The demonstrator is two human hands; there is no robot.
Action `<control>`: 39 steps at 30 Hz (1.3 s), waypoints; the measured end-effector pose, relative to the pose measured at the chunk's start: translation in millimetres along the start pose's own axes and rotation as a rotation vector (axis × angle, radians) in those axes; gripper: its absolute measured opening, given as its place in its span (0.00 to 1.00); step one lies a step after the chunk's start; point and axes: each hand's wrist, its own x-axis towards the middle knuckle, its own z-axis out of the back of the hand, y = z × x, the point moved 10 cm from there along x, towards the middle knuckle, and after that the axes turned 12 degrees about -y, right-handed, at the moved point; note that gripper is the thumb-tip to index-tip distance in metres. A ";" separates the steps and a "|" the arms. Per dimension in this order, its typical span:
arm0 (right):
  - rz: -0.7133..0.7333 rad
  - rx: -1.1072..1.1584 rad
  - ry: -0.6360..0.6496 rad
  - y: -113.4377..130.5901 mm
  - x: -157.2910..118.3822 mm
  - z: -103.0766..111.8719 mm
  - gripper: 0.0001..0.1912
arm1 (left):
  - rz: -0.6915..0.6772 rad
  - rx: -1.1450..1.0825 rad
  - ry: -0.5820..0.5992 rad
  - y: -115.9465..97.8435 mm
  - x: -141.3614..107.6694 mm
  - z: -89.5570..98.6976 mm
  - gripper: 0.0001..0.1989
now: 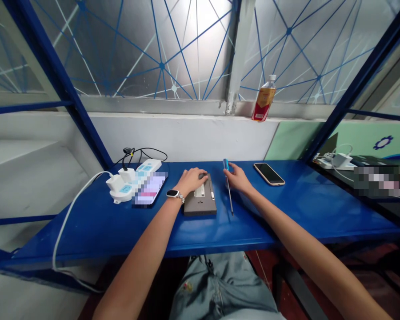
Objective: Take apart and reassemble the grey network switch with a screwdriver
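A flat grey-brown box-shaped device [200, 206] lies on the blue desk, with a pale panel in its upper face. My left hand [190, 180] rests over its far left part, fingers curled at the far edge and thumb on top. Under that palm, part of the device is hidden. Just to the right, my right hand [238, 177] is closed round a screwdriver [230, 195] by its blue handle. The long metal shaft slants down toward me, with its tip low over the desk or touching it; I cannot tell which. Shaft and device are apart.
Left on the desk [96, 222] are a white power strip [150, 165] with plugged-in chargers and a phone [150, 189] with a lit screen. A dark-screened phone [269, 174] lies right. A drink bottle [264, 100] stands on the window ledge. Blue frame posts flank the desk.
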 end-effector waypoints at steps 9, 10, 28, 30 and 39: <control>0.202 0.386 -0.189 120.7 51.1 9.4 0.33 | 0.014 -0.161 -0.104 13.3 -10.3 16.5 0.15; 0.249 0.386 -0.196 135.3 56.4 9.6 0.33 | 0.009 -0.210 -0.136 12.2 -9.7 19.5 0.14; 0.388 0.397 -0.028 130.2 23.9 -16.4 0.27 | 0.102 -0.741 -0.173 -8.2 -6.8 5.7 0.11; 0.409 0.383 -0.031 132.9 22.7 -16.3 0.28 | 0.100 -0.751 -0.180 -10.0 -7.2 7.3 0.11; 0.404 0.367 -0.004 131.4 19.8 -16.5 0.30 | 0.107 -0.711 -0.170 -14.3 -7.0 5.2 0.09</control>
